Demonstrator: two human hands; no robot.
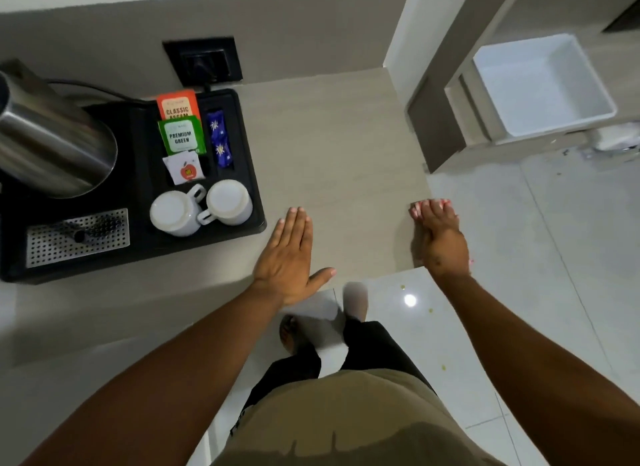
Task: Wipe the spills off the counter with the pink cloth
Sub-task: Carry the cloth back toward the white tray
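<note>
Pressing the pink cloth [417, 223] flat under its palm at the counter [339, 146] edge, the right hand [441, 240] is placed to sweep spills. Left hand [287, 254] lies open, empty, steadying beside the tray [254, 188].

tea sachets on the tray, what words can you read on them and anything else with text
"CLASSIC", with a half-hidden word below it: orange sachet
"PREMIUM GREEN": green sachet
White sachet: red apple logo, print too small to read
Blue sachets: star marks only, no readable words
Small print atop the orange and green sachets: blurred

Pink cloth [415, 212] at counter [339, 146] corner
</note>
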